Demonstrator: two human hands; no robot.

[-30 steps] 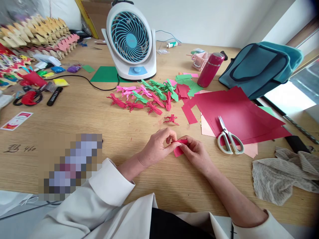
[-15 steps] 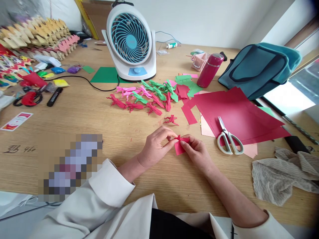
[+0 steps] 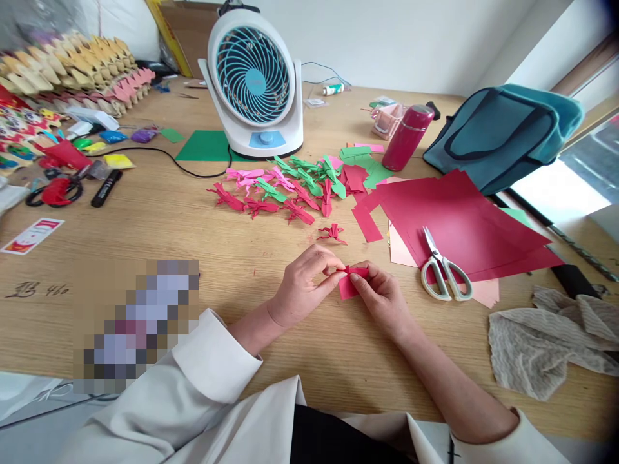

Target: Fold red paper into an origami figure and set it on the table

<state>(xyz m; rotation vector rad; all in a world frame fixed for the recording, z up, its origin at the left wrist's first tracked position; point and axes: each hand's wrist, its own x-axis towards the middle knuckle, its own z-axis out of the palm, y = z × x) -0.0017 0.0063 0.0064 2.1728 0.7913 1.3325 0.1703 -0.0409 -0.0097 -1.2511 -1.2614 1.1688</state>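
Observation:
A small piece of red paper (image 3: 349, 289), partly folded at its top edge, is held between both hands above the table. My left hand (image 3: 305, 278) pinches its upper left edge with thumb and finger. My right hand (image 3: 382, 293) grips the right side, its thumb pressed on the front. Just beyond the fingers lies a small folded red paper figure (image 3: 331, 233). Farther back, several folded figures in green (image 3: 309, 177), pink (image 3: 246, 177) and red (image 3: 300, 211) lie in a loose group.
White-handled scissors (image 3: 442, 270) rest on large red sheets (image 3: 464, 219) at right. A red flask (image 3: 409, 136) and a teal bag (image 3: 498, 138) stand behind. The white fan (image 3: 256, 84) is at the back. Grey cloth (image 3: 536, 351) lies right; a black marker (image 3: 106, 188) lies left.
The small flap at the paper's top edge now sits lower and flatter under my left fingertips. Both hands have otherwise hardly moved.

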